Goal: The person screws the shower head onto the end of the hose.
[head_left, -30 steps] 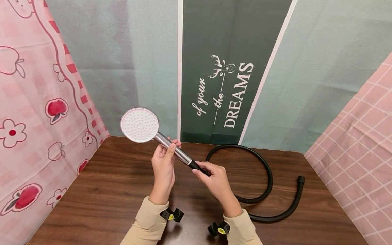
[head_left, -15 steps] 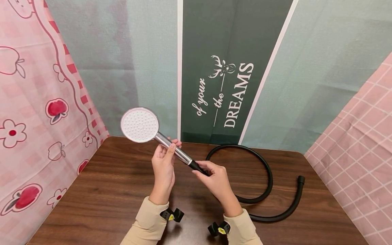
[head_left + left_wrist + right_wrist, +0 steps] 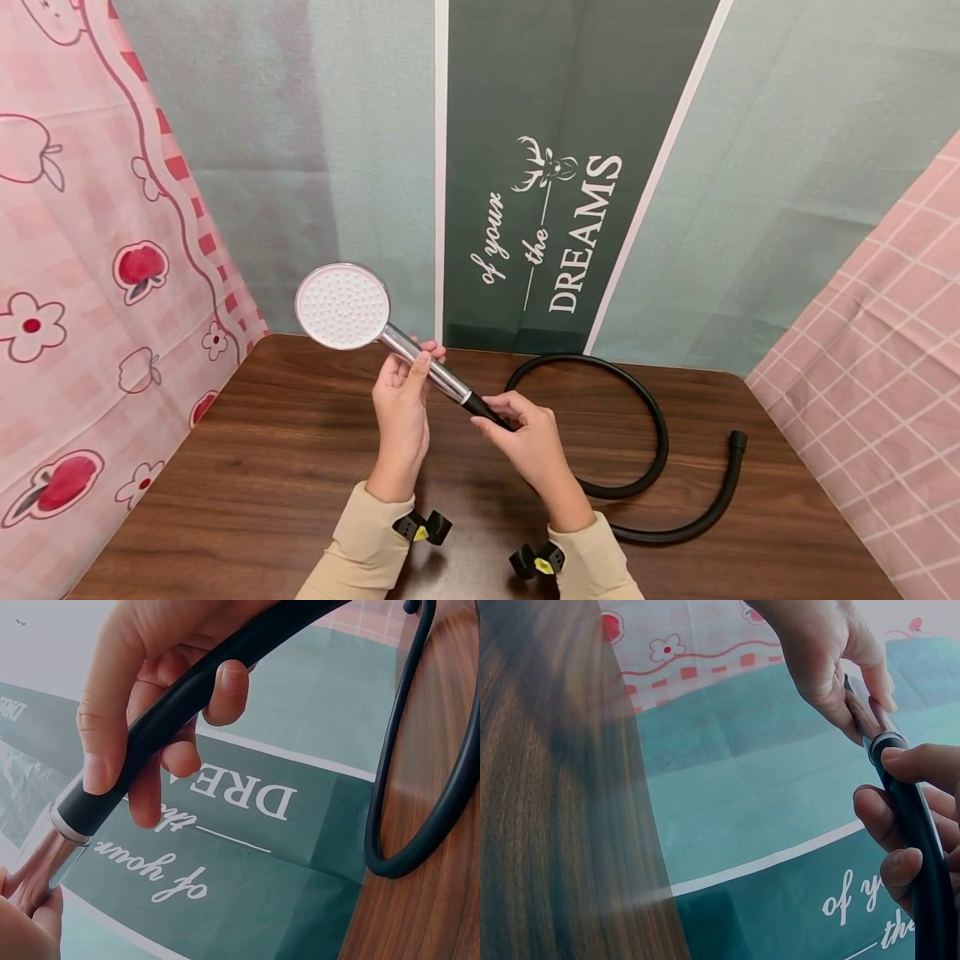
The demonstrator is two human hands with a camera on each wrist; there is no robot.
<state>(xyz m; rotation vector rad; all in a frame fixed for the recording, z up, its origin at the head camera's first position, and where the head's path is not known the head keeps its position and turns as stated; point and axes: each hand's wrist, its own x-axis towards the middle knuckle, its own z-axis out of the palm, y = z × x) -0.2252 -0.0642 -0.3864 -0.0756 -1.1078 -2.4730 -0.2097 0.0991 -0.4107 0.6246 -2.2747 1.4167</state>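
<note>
Head view, shower head [image 3: 342,306]: held up over the wooden table [image 3: 262,467], white face toward the camera, its chrome handle [image 3: 446,381] slanting down to the right
Head view, left hand [image 3: 401,408]: grasping the handle, thumb on top
Head view, right hand [image 3: 528,437]: grasping the end of the black hose [image 3: 662,433] where it meets the handle
Head view, hose: looped across the table, other end lying toward the right side
Left wrist view, right hand: fingers and thumb curled round the hose
Left wrist view, left hand: partly visible, on the handle
Right wrist view, hands: both gripping, either side of a metal collar [image 3: 889,742]
</note>
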